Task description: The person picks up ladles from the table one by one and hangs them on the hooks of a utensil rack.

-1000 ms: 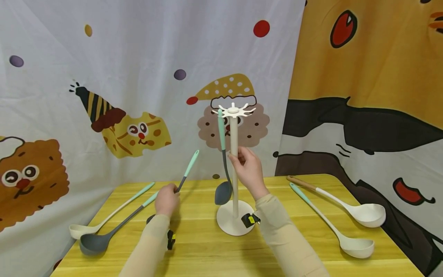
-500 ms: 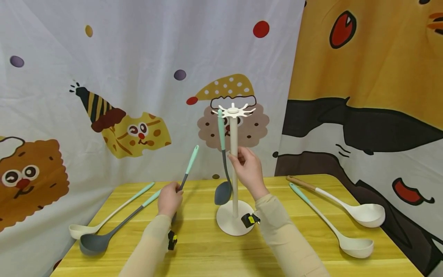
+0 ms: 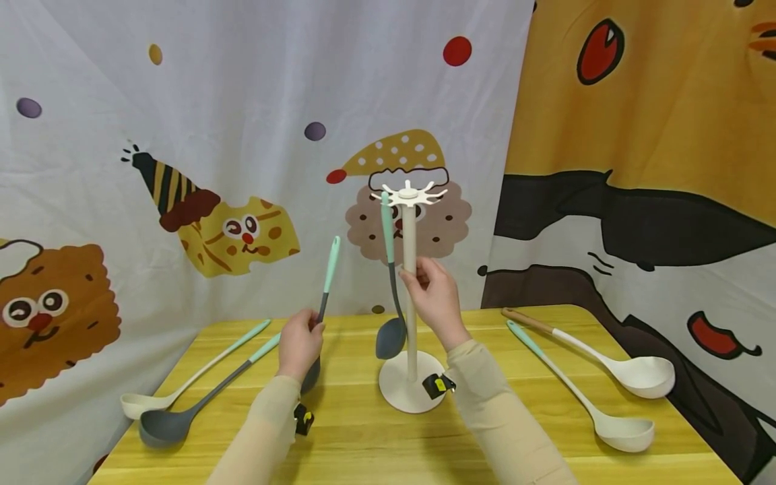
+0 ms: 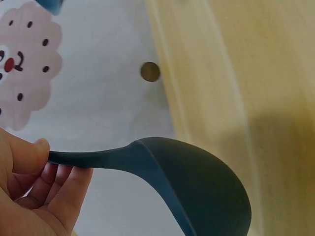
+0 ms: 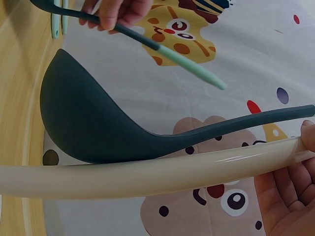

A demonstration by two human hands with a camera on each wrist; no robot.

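Note:
My left hand (image 3: 300,347) pinches the dark grey shaft of a ladle with a mint-green handle (image 3: 331,266). This ladle is off the table, its handle pointing up and its bowl (image 4: 206,182) low, partly behind the hand in the head view. My right hand (image 3: 436,296) grips the cream pole (image 3: 410,236) of a stand between thumb and fingers. A white ring of hooks (image 3: 409,195) tops the pole. From its left side hangs another mint-handled ladle, whose grey bowl (image 3: 391,338) is close against the pole; the right wrist view shows that bowl (image 5: 93,113) large.
On the wooden table (image 3: 364,458), a white ladle (image 3: 145,404) and a grey ladle (image 3: 164,429) lie at the left. At the right are a mint-handled white ladle (image 3: 627,433) and a wooden-handled white ladle (image 3: 649,377). A printed curtain (image 3: 242,81) hangs behind.
My left hand has risen slightly and moved a little right, tipping the held ladle more upright so its bowl shows below the hand. My right hand and the stand have stayed still.

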